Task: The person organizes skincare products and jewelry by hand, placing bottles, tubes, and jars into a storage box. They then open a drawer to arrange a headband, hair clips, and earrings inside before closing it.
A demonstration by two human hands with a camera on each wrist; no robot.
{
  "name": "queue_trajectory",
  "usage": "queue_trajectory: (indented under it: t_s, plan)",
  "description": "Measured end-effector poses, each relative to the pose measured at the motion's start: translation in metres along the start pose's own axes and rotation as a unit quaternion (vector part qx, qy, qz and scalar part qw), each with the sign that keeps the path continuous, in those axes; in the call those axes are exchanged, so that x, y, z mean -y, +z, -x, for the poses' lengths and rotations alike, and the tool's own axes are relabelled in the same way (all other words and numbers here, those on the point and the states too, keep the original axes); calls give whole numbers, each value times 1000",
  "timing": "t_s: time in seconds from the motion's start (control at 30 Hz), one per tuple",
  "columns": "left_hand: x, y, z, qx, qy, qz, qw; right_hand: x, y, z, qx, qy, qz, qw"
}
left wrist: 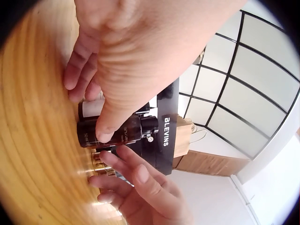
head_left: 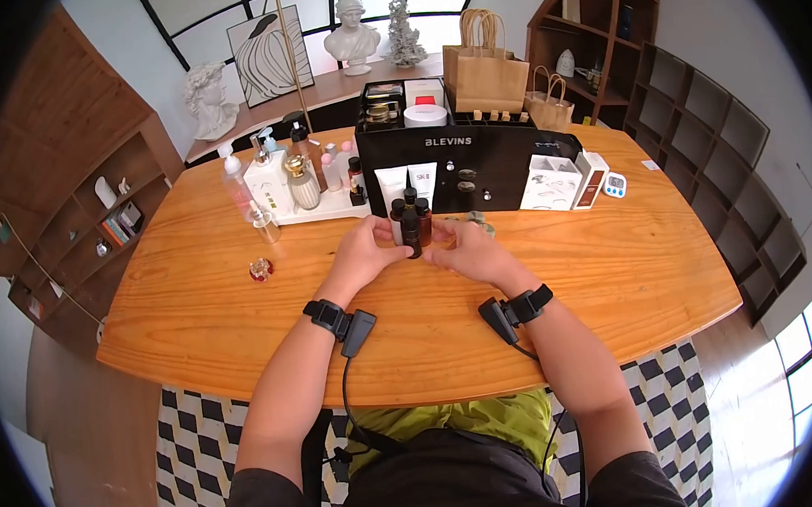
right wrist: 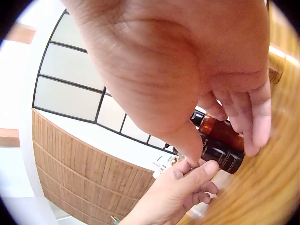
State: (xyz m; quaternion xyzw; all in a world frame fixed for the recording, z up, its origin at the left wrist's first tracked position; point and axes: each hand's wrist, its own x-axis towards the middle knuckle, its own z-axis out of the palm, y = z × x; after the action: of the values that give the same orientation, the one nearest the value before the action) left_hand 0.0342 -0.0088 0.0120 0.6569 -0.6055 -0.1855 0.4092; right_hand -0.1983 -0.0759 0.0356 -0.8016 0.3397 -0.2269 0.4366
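A small group of dark bottles stands on the table in front of the black organizer, between the two hands. In front is a slim black bottle (head_left: 412, 227), with an amber bottle (head_left: 425, 224) behind it at the right and another dark-capped bottle at the left. My left hand (head_left: 361, 254) grips from the left, its thumb on the front of the black bottle (left wrist: 89, 135) and its fingers around behind. From the right, my right hand (head_left: 477, 253) reaches with spread, relaxed fingers, fingertips right at the amber bottle (right wrist: 222, 131). Two white tubes (head_left: 423, 180) stand behind.
A black organizer (head_left: 400, 152) stands at the back, a white tray (head_left: 324, 208) of pump bottles left of it. A small clear bottle (head_left: 265, 227) and a red-and-gold ornament (head_left: 260, 270) sit at left. Round gold-green pieces (head_left: 480, 223), boxes (head_left: 551, 184) and a timer (head_left: 615, 185) are at right.
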Motion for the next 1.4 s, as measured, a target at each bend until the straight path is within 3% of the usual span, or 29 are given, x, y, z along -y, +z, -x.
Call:
queue_trajectory:
  t_s: [0.33,0.43,0.5,0.57,0.6,0.67,0.77,0.87,0.97,1.03,1.3,1.37,1.4]
  plan:
    - [0,-6,3,22,13,8,1000,-12,4,-3,-27,-21,8,999]
    - [6,-30,1,40,20,-1,999,-8,1,-1,2,7,-38,999]
    - [30,-49,-19,33,-16,26,999,-4,1,2,35,46,-58,997]
    - [44,-65,-42,-53,-48,55,996,-7,1,1,64,52,-51,995]
    - [41,-69,-51,-53,-49,55,996,-8,1,0,96,58,-40,993]
    - [34,-75,-71,-135,10,-43,990,-3,1,2,99,57,-41,993]
    - [33,-74,-110,-183,33,-124,975,-1,2,4,97,54,-53,992]
    - [37,-72,-141,-155,1,-160,975,-1,0,4,93,50,-72,992]
    - [31,-70,-143,-136,0,-255,957,-4,0,4,98,41,-84,991]
    - [29,-68,-143,-102,-35,-236,966,-6,1,4,100,35,-90,990]
    - [13,-87,-122,-169,-17,-183,968,-3,0,7,85,31,-59,994]
    - [6,-99,-103,-266,53,-113,956,-7,0,4,86,33,-59,994]
    - [-3,-108,-91,-251,49,-105,961,-8,1,3,90,35,-55,994]
